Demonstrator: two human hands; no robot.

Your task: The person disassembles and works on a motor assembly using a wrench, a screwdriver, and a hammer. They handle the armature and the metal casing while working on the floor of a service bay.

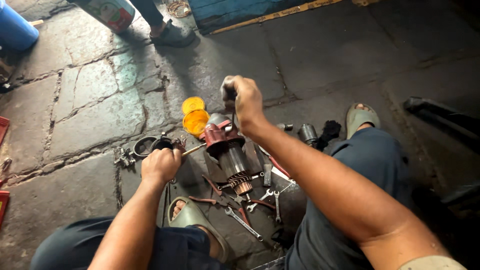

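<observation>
Gripping tool, right hand [243, 100] over motor shaft [231, 156], axis near-upright, gear toward viewer; left hand [160, 164] clenches stick [192, 149], probably brush.

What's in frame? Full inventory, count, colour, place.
motor part: 1, red housing with grey body and copper-coloured gear end, centre floor
yellow tub: 1, open, left of motor part
yellow lid: 1, just beyond tub
spanners: several, silver, floor near gear end
pliers: red handles, count unclear, among spanners
dark rings: about 2, by left hand
small grey cylinder: 1, right of motor part
blue drum: 1, top left
bystander's shoe: 1, dark, top centre
sandals: 2, grey-green, on own feet
left hand: closed grip on thin stick
right hand: closed grip on dark tool above motor part
</observation>
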